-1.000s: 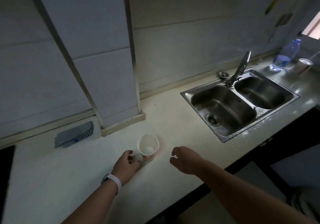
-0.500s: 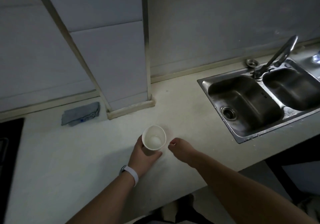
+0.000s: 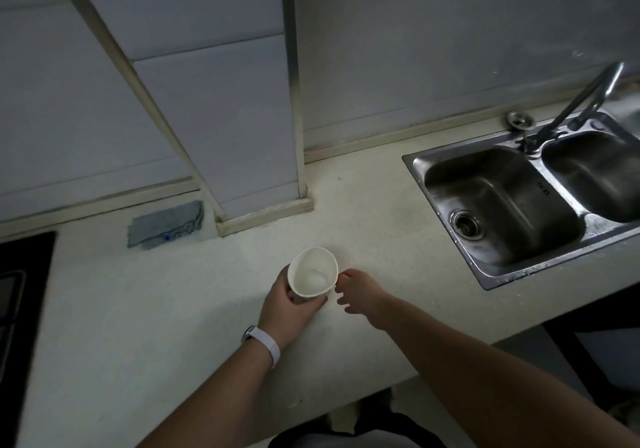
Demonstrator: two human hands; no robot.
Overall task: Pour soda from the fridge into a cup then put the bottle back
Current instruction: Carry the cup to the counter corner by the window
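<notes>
1 cup (image 3: 312,272) inside left grip (image 3: 289,309)

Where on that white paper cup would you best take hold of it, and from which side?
Grip the cup round its side wall below the rim, from the near left, as the left hand does. Its walls taper, its mouth faces up and looks empty, so a light wrap suffices. The right hand is open beside it.

Dim light falls on a pale speckled stone desk (image 3: 173,309) across the frame's middle. Grey tiled wall (image 3: 433,49) fills the top; a double-basin steel sink (image 3: 502,205) sits right, with a black cooktop (image 3: 20,291) at left edge.
</notes>
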